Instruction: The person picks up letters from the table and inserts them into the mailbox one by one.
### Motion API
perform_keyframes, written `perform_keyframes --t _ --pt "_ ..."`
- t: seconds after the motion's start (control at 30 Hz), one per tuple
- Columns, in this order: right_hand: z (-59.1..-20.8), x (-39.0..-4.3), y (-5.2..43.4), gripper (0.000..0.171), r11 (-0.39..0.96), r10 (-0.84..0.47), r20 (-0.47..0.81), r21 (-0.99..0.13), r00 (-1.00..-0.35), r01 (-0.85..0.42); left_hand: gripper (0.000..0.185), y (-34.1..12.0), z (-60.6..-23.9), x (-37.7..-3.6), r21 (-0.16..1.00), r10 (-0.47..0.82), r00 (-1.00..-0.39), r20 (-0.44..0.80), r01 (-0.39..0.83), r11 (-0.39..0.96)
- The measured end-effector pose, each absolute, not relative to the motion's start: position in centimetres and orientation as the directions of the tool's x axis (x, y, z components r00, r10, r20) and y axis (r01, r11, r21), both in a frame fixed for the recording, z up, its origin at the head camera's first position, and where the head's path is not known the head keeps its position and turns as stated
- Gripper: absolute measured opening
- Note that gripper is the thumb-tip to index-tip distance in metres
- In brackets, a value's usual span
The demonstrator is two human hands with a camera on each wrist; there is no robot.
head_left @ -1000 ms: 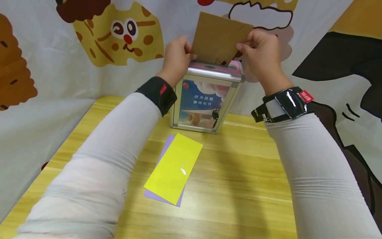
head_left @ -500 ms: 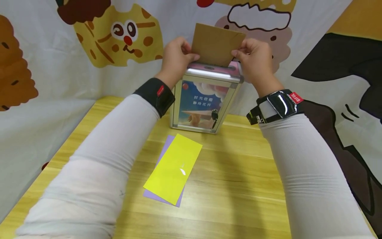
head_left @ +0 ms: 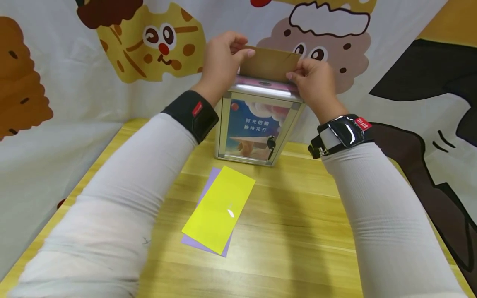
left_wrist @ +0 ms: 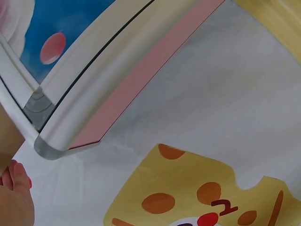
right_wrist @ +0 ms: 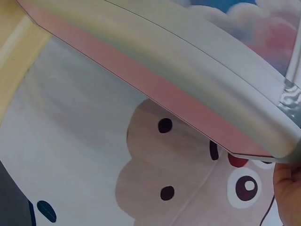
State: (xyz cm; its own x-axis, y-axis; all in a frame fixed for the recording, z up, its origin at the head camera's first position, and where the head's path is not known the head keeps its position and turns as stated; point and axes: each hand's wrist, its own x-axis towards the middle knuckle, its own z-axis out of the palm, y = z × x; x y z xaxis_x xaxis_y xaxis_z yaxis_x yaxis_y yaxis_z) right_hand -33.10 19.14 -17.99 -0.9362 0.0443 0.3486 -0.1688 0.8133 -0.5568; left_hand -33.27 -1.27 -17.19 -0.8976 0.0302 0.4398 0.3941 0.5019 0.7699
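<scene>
left hand (head_left: pixel 220 62) and right hand (head_left: pixel 314 80) pinch brown kraft-paper envelope (head_left: pixel 270 64), upright in silver metal-framed box (head_left: pixel 257 120) top slot.

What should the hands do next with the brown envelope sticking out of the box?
Probably keep pushing it straight down. The brown envelope stands partly inside the top of the box, with its upper part above the lid. The left hand and right hand pinch its two upper corners.
</scene>
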Motion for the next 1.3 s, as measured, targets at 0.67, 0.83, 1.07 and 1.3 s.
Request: perform_keyframes --t 0.67,0.83,1.07,1.3 --pt "-18.5 -33.2 19.1 0.028 0.807 0.011 0.332 -0.560 -0.943 -0.188 0.024 -1.2 -16.8 -33.4 0.766 0.009 -0.936 0.353 0.294 0.572" --pt "-18.4 -33.1 19.1 0.029 0.816 0.006 0.320 -0.549 -0.947 -0.181 0.026 -1.2 -16.9 -33.5 0.742 0.012 -0.936 0.353 0.288 0.605" --pt "-17.3 -32.9 19.1 0.040 0.816 -0.007 0.288 -0.552 -0.958 -0.172 0.027 -1.1 -16.9 -33.6 0.723 0.018 -0.941 0.338 0.272 0.635" --pt "-15.1 -31.7 19.0 0.037 0.895 -0.104 0.341 -0.378 -0.934 -0.237 0.026 -1.0 -16.7 -33.7 0.690 0.037 -0.937 0.346 0.282 0.666"
